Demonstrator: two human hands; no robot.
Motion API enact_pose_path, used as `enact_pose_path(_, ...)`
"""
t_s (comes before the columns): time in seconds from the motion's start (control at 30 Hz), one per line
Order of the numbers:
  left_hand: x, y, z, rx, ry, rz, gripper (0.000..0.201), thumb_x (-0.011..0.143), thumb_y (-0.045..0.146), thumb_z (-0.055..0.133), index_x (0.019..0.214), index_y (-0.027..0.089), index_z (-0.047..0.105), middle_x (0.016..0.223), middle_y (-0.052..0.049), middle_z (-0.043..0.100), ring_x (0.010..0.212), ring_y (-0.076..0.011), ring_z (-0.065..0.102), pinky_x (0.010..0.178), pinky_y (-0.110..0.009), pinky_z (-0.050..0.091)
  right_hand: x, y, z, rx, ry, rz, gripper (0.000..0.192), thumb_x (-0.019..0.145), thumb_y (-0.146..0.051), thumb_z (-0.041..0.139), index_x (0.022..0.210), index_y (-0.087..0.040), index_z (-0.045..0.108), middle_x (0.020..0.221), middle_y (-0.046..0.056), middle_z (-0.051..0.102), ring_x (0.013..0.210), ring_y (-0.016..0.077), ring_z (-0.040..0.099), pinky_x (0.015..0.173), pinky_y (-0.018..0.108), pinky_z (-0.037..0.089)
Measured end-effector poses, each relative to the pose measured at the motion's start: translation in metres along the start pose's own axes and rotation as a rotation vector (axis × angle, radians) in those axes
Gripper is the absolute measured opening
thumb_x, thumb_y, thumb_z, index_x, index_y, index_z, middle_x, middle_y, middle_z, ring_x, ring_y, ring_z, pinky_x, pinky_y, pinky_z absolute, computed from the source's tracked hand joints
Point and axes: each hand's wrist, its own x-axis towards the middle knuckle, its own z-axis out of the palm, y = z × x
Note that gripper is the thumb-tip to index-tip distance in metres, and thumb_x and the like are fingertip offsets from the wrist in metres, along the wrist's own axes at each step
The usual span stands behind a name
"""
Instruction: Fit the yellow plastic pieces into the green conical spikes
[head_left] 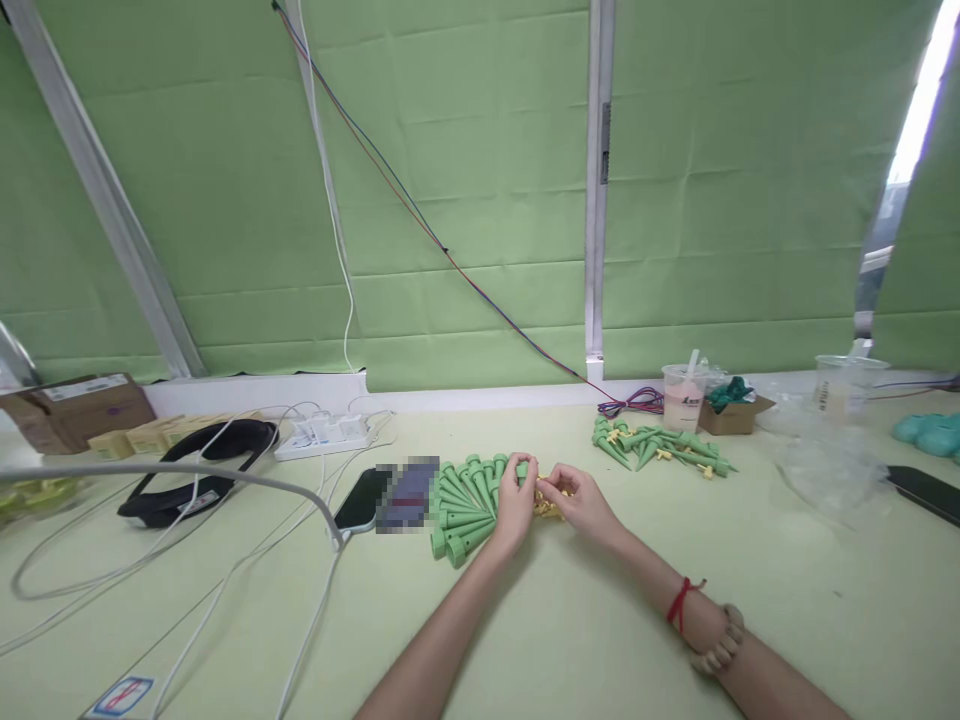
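Observation:
My left hand is closed around a green plastic spike, whose wide end shows between thumb and fingers. Close beside it, my right hand has thumb and forefinger pinched together at the spike; whatever is in that pinch is too small to make out. Under and behind both hands lies a pile of small yellow plastic pieces, partly covered. Left of my hands, several green spikes are fanned out on the table, wide ends outward.
Back right, a heap of green spikes with yellow pieces lies near a drink cup and a small cardboard box. Plastic bags are farther right. A phone, white cables, a power strip and a black headset occupy the left.

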Motion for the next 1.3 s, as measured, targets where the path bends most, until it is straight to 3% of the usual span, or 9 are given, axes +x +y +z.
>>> enact_pose_path(0.1, 0.001, -0.002, 0.001, -0.063, -0.081, -0.048, 0.028, 0.076, 0.047, 0.053, 0.083, 0.020, 0.050, 0.064, 0.003, 0.045, 0.050, -0.0092, 0.041, 0.048, -0.021, 0.034, -0.002, -0.007, -0.003, -0.196, 0.015, -0.086, 0.026, 0.083, -0.035, 0.052, 0.064, -0.018, 0.049, 0.064, 0.000, 0.057, 0.062, 0.0145, 0.053, 0.061, 0.026, 0.041)
enact_pose_path(0.27, 0.003, -0.005, 0.001, -0.166, -0.178, -0.239, 0.036, 0.070, 0.054, 0.057, 0.077, 0.020, 0.048, 0.053, 0.007, 0.036, 0.044, -0.0071, 0.032, 0.043, -0.020, 0.023, -0.004, -0.006, -0.003, -0.578, 0.005, -0.372, 0.024, 0.088, -0.021, 0.045, 0.064, -0.020, 0.048, 0.068, 0.002, 0.055, 0.068, 0.0164, 0.051, 0.069, 0.028, 0.040)
enact_pose_path(0.5, 0.002, -0.003, -0.001, -0.173, -0.217, -0.335, 0.037, 0.071, 0.056, 0.056, 0.067, 0.020, 0.045, 0.054, 0.005, 0.035, 0.046, -0.0081, 0.033, 0.044, -0.021, 0.023, -0.004, -0.001, 0.001, -0.796, -0.026, -0.541, 0.028, 0.087, -0.009, 0.040, 0.064, -0.020, 0.050, 0.071, 0.004, 0.055, 0.071, 0.0179, 0.047, 0.067, 0.028, 0.038)
enact_pose_path(0.6, 0.003, -0.004, 0.000, -0.175, -0.206, -0.332, 0.036, 0.072, 0.055, 0.055, 0.068, 0.020, 0.046, 0.053, 0.005, 0.036, 0.046, -0.0084, 0.036, 0.045, -0.021, 0.025, -0.006, -0.004, 0.004, -0.695, 0.035, -0.443, 0.024, 0.086, -0.011, 0.042, 0.067, -0.020, 0.051, 0.073, 0.004, 0.056, 0.073, 0.0181, 0.050, 0.069, 0.030, 0.039)
enact_pose_path(0.7, 0.005, -0.006, 0.000, -0.181, -0.130, -0.265, 0.036, 0.071, 0.054, 0.056, 0.073, 0.019, 0.048, 0.055, 0.005, 0.040, 0.046, -0.0080, 0.037, 0.045, -0.020, 0.027, -0.009, -0.006, 0.009, -0.441, 0.131, -0.234, 0.007, 0.084, -0.022, 0.050, 0.079, -0.019, 0.055, 0.076, 0.004, 0.060, 0.074, 0.0186, 0.056, 0.071, 0.031, 0.043)
enact_pose_path(0.83, 0.008, -0.003, -0.001, -0.116, -0.030, -0.095, 0.033, 0.073, 0.051, 0.056, 0.076, 0.018, 0.050, 0.058, 0.005, 0.041, 0.047, -0.0074, 0.038, 0.046, -0.020, 0.032, -0.009, -0.007, 0.016, -0.036, 0.170, 0.056, 0.029, 0.080, -0.045, 0.054, 0.078, -0.016, 0.060, 0.072, 0.007, 0.066, 0.068, 0.0194, 0.063, 0.065, 0.031, 0.049)
enact_pose_path(1.0, 0.005, 0.002, -0.002, -0.012, -0.014, 0.012, 0.026, 0.076, 0.045, 0.053, 0.075, 0.018, 0.049, 0.061, 0.004, 0.045, 0.048, -0.0080, 0.041, 0.048, -0.021, 0.034, -0.007, -0.003, 0.016, 0.080, 0.165, 0.090, 0.043, 0.070, -0.057, 0.059, 0.069, -0.015, 0.064, 0.071, 0.009, 0.068, 0.068, 0.0207, 0.064, 0.066, 0.032, 0.050)
enact_pose_path(1.3, 0.003, -0.004, 0.000, 0.036, 0.016, 0.024, 0.021, 0.077, 0.040, 0.053, 0.073, 0.019, 0.051, 0.064, 0.003, 0.048, 0.052, -0.0103, 0.044, 0.053, -0.022, 0.037, -0.005, 0.004, 0.017, 0.084, 0.157, 0.105, 0.050, 0.066, -0.068, 0.057, 0.062, -0.019, 0.050, 0.061, 0.001, 0.056, 0.058, 0.0150, 0.053, 0.057, 0.027, 0.043)
